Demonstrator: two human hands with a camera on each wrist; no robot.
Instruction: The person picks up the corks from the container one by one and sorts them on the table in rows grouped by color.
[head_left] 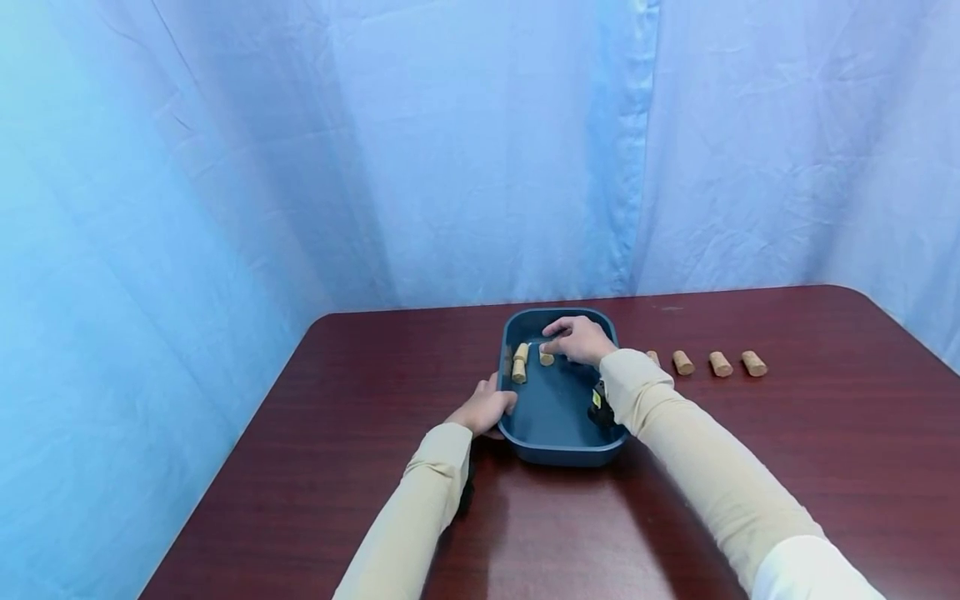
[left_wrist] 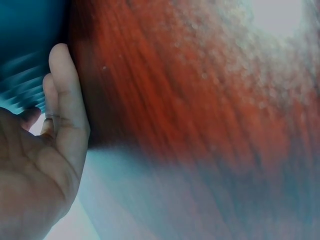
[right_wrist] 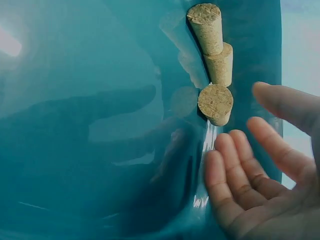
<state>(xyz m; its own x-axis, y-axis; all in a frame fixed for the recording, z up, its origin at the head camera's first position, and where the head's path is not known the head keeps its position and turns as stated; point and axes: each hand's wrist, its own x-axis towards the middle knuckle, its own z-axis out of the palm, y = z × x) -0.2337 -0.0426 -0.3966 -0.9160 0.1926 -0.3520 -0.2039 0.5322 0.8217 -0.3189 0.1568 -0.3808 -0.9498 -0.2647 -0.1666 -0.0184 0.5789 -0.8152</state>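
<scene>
A dark blue tray [head_left: 558, 408] with raised sides stands on the table. My left hand [head_left: 483, 406] grips its left side, thumb over the rim and fingers [left_wrist: 67, 95] stretched along the outside. Inside the tray, two cork stoppers [head_left: 519, 371] lie end to end by the left wall, and a third cork stopper [right_wrist: 216, 104] is close to them. My right hand [head_left: 581, 340] is over the far part of the tray with its fingers [right_wrist: 220, 185] spread and loosely bent. Its thumb and fingertips are around that third cork stopper, apart from it in the right wrist view.
To the right of the tray, several cork stoppers [head_left: 720, 364] lie in a row on the dark red table [head_left: 375, 392], one partly hidden by my right sleeve [head_left: 697, 450]. Blue curtains [head_left: 480, 150] hang behind the table and at its left.
</scene>
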